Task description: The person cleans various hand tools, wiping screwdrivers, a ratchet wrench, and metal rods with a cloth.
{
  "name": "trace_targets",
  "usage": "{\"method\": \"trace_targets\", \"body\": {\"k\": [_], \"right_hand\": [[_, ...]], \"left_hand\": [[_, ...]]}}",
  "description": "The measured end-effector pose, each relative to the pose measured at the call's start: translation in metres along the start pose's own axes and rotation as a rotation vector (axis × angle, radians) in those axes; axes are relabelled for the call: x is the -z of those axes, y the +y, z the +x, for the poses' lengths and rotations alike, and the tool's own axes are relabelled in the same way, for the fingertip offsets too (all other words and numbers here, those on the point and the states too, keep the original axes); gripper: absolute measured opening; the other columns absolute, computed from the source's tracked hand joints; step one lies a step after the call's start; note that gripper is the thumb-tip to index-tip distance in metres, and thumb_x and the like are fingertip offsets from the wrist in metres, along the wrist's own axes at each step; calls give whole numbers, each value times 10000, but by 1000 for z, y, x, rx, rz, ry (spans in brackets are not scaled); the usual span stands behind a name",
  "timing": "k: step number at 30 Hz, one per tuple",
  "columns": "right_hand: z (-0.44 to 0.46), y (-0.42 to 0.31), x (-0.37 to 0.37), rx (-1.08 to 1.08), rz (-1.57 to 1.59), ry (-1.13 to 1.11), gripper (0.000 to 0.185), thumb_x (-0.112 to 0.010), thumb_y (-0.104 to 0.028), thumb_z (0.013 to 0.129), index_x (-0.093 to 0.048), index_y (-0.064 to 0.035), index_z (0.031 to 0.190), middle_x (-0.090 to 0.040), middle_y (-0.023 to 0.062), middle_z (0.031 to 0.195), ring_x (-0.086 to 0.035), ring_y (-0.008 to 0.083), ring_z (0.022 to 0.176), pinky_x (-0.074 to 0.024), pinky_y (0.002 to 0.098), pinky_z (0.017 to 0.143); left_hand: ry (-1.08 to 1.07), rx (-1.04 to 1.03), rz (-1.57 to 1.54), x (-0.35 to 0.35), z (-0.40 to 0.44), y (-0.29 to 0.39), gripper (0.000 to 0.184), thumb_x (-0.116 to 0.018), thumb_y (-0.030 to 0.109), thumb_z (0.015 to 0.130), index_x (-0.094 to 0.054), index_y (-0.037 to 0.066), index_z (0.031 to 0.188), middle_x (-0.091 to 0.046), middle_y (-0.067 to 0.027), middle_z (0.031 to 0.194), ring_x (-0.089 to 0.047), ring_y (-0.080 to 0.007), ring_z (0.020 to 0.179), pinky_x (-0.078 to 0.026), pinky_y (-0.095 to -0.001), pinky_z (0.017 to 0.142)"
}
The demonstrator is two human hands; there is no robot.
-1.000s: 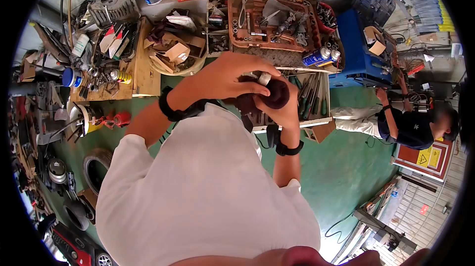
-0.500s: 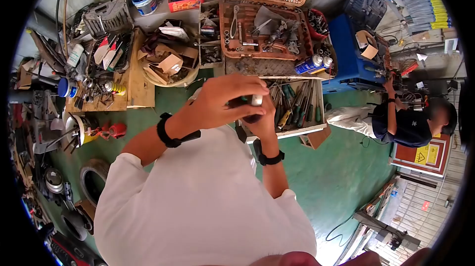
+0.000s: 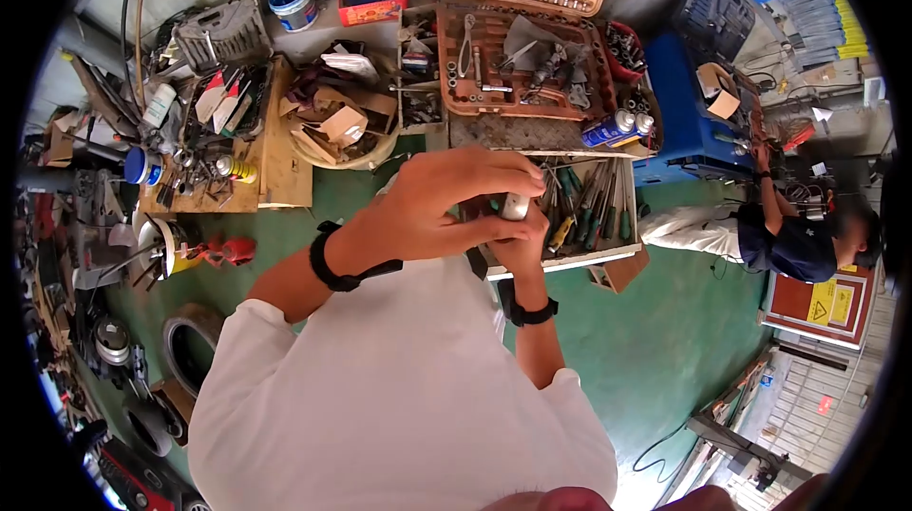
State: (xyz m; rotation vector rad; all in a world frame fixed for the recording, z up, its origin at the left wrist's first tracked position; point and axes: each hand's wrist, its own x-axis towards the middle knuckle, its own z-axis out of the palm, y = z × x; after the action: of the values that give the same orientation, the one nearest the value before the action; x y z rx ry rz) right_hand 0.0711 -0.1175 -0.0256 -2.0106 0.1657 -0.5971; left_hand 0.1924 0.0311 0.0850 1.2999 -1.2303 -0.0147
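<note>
My left hand (image 3: 442, 202) reaches across in front of my chest, its fingers and thumb curled around a small cylindrical object with a white end (image 3: 515, 207). Close below it, my right hand (image 3: 524, 243) is closed on the lower part of the same object. Most of the object is hidden by my fingers, so its exact kind cannot be made out. Beyond my hands, an open drawer (image 3: 570, 260) holds several screwdrivers (image 3: 598, 202). Above the drawer lies an open orange socket set case (image 3: 456, 104) with a ratchet (image 3: 466, 46) in it.
Blue spray cans (image 3: 600, 131) stand at the bench's right corner. A round bin (image 3: 356, 161) of cardboard scraps and a wooden bench (image 3: 285, 183) with tools are at left. A tyre (image 3: 180, 345) sits on the green floor. Another person (image 3: 788, 236) works by a blue cabinet (image 3: 679, 117) at right.
The whole view has shifted, so the surroundings appear slightly further right and lower. My hands stay together on the object, and its dark lower part shows less now.
</note>
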Motion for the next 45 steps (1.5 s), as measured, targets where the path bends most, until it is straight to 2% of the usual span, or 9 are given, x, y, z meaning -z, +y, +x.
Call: {"method": "trace_targets", "body": {"k": [8, 16, 20, 26, 28, 34, 36, 41, 45], "right_hand": [[-2, -10, 6, 9, -11, 102, 694, -840, -55, 648, -564, -7, 1283, -676, 150, 1118, -690, 229, 909, -547, 312, 797], [3, 12, 7, 38, 7, -50, 540, -785, -27, 650, -569, 9, 1144, -665, 122, 974, -655, 185, 873, -515, 310, 780], [-8, 14, 4, -134, 193, 18, 658, -743, 75, 622, -562, -8, 1250, -652, 128, 1102, -653, 242, 977, -521, 343, 868], [8, 4, 1, -253, 557, -48, 740, -739, -71, 669, -478, 11, 1356, -524, 164, 1343, -558, 218, 1165, -440, 343, 992], [20, -9, -8, -219, 803, 28, 777, -758, -99, 673, -447, 21, 1376, -552, 138, 1282, -568, 217, 1133, -433, 346, 998], [29, -22, -38, -179, 551, -151, 801, -771, -228, 746, -382, -16, 1414, -581, 107, 1189, -568, 172, 1009, -454, 290, 881], [26, -16, -47, -270, 839, -104, 807, -755, -227, 772, -317, -33, 1422, -586, 109, 1148, -561, 160, 978, -453, 280, 866], [0, 5, -65, -576, 869, 43, 511, -682, -256, 818, -404, -62, 1201, -542, 67, 1001, -511, 147, 960, -417, 287, 880], [8, -4, -70, -525, 749, 26, 423, -669, -235, 812, -467, -50, 1134, -512, 43, 955, -487, 137, 942, -403, 265, 848]], "left_hand": [[8, 38, -32, -13, -8, -16, 420, -828, 48, 699, -645, 39, 1077, -673, -148, 1098, -685, -272, 954, -551, -332, 803], [10, 118, -289, -13, -13, -24, 360, -754, -10, 760, -646, 43, 1099, -666, -104, 1131, -667, -246, 1007, -546, -317, 828], [-7, 192, -362, -1, -13, -27, 365, -726, -50, 780, -635, 30, 1124, -647, -108, 1162, -656, -215, 1036, -550, -310, 842], [11, 306, -466, 10, -29, -41, 377, -684, -81, 811, -617, 45, 1160, -612, -97, 1226, -618, -186, 1093, -539, -295, 867], [32, 324, -499, 15, -30, -41, 374, -680, -84, 814, -617, 48, 1159, -610, -96, 1228, -610, -185, 1104, -536, -294, 873], [-16, 317, -530, 37, -29, -39, 343, -631, -84, 852, -562, 13, 1173, -592, -205, 1181, -575, -276, 1135, -455, -386, 964], [-32, 320, -539, 45, -30, -39, 324, -634, -59, 863, -559, 14, 1170, -593, -208, 1179, -576, -285, 1128, -455, -399, 962], [97, 183, -532, 62, -30, -47, 278, -628, 21, 902, -523, 21, 1160, -590, -214, 1163, -580, -311, 1095, -459, -438, 940], [77, 252, -581, 61, -34, -58, 266, -624, 30, 908, -524, 26, 1154, -584, -211, 1161, -577, -305, 1105, -454, -436, 950]]}}
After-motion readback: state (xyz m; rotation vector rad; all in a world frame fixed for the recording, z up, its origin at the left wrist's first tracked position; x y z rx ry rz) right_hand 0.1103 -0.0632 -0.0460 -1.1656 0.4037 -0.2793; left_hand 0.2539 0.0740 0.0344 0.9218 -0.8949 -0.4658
